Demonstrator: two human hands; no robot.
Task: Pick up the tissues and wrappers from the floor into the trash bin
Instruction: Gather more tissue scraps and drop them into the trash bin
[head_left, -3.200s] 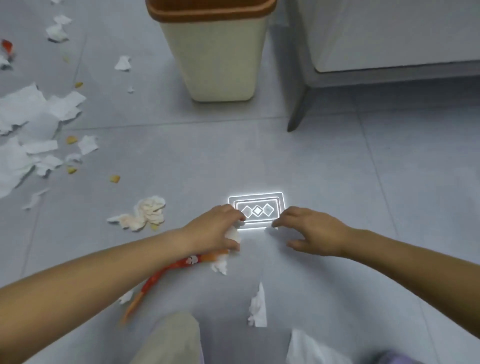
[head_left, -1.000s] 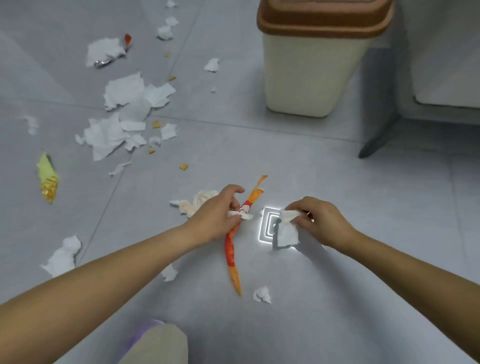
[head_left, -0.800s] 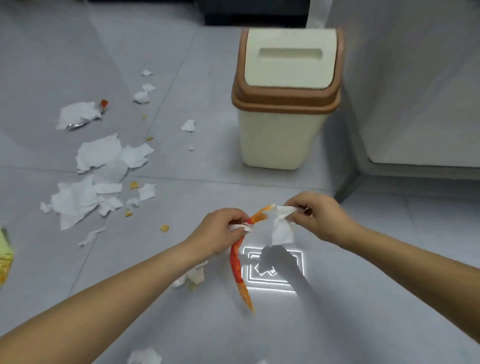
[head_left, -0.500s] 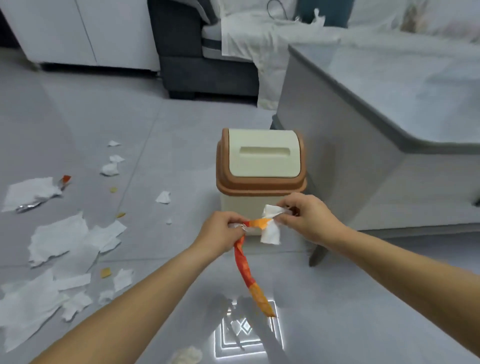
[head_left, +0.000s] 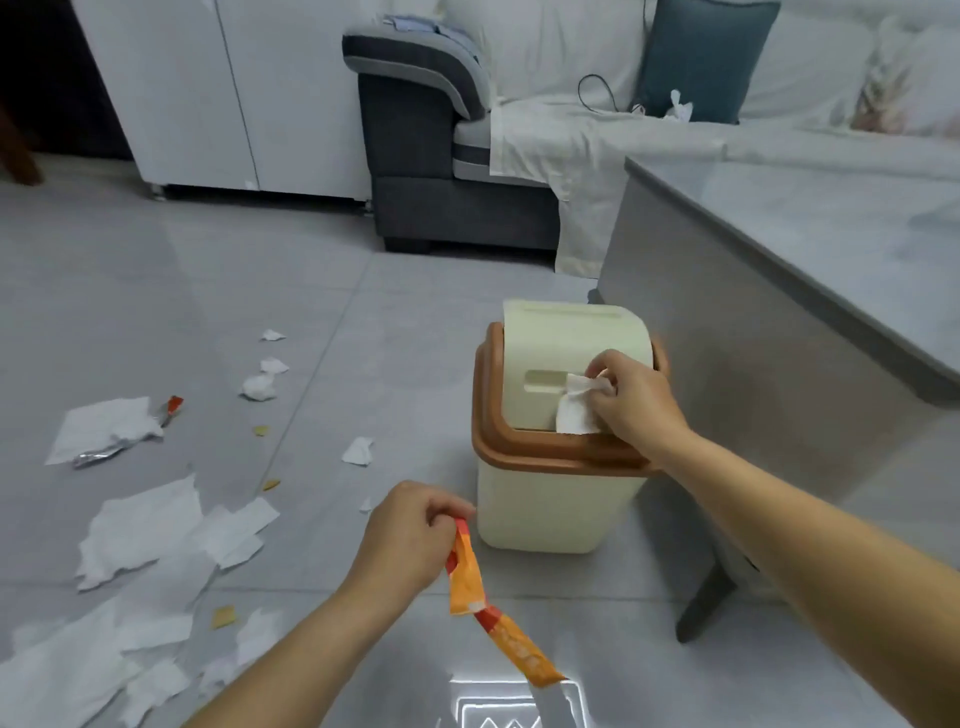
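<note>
At the cream swing lid of the trash bin: right hand, fingers curled, pinching a crumpled white tissue hanging against the flap, not yet inside. Lower and to the left, beside the bin: left hand, closed around the top end of a long orange wrapper, the rest dangling twisted toward the floor. Scattered over the tiles further left: more torn tissues and a foil wrapper. Handling, by judgement: tissue near weightless, limp, easily torn, best bunched in a fingertip pinch and pushed in along with the flap; orange wrapper light, thin, probably slick, best gripped at one end or folded short before feeding in. Flap likely to swing back and snag trailing ends.
</note>
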